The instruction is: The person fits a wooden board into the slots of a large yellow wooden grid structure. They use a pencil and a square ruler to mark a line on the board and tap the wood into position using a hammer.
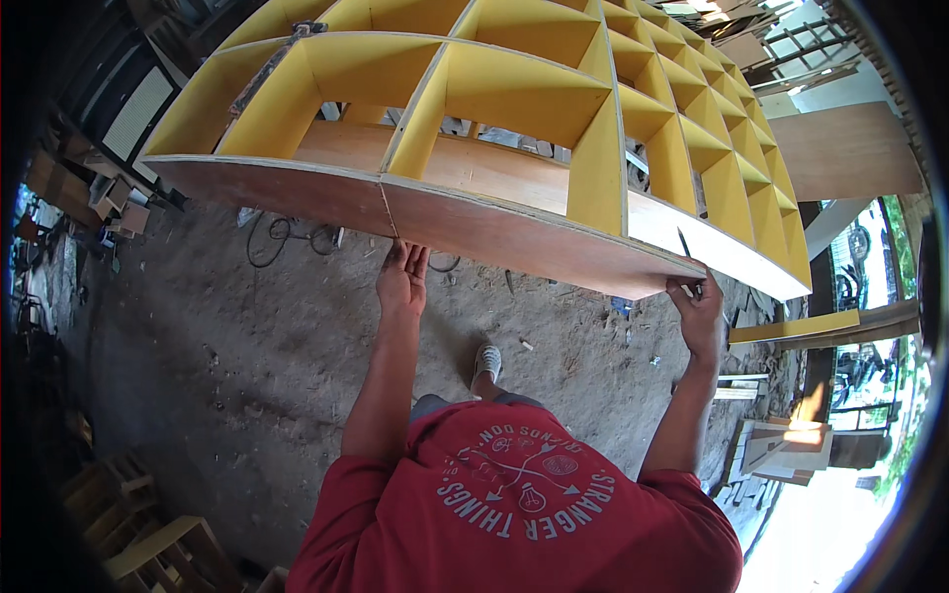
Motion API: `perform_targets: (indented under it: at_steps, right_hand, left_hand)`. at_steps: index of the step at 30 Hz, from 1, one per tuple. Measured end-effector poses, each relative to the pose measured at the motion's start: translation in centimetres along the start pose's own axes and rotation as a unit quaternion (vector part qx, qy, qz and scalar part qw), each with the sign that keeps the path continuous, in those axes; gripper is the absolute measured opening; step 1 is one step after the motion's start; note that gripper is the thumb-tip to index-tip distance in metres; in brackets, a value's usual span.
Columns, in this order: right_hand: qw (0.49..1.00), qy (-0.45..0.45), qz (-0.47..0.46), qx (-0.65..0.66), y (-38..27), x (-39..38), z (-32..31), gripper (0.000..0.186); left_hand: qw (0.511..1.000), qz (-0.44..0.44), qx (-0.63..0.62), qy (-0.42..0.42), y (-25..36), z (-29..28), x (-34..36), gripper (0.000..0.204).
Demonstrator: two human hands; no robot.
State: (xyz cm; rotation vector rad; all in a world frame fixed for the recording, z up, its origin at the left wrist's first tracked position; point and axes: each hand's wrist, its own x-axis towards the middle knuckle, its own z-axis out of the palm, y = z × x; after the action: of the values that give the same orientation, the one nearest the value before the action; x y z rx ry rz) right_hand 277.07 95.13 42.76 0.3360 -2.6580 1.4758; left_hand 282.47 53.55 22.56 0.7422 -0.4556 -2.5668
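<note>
A long reddish-brown plywood panel (514, 237) forms the near side of a large yellow wooden grid frame (524, 89). My left hand (402, 279) is at the panel's lower edge, palm up, with its fingertips closed against the edge just below a thin pale seam. At the panel's right end, my right hand (700, 306) grips the corner, thumb on the near face. A slim dark pencil (684, 243) sticks up from between the fingers of that hand. The far sides of both hands' grips are hidden.
A rusty bar clamp (272, 69) lies across the frame's upper left. Coiled cable (272, 242) and scraps lie on the dirt floor. Boards (811, 326) extend at the right, and a wooden stool-like piece (173, 553) stands at lower left.
</note>
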Motion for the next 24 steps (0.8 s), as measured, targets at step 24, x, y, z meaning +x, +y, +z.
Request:
perform_targets:
  at_steps: [24]
  right_hand:
    - [0.999,-0.013,0.043,0.023,1.8,-0.2,-0.7,0.054]
  left_hand:
    - [0.976,-0.061,0.182,-0.102,-7.5,6.0,-6.1,0.062]
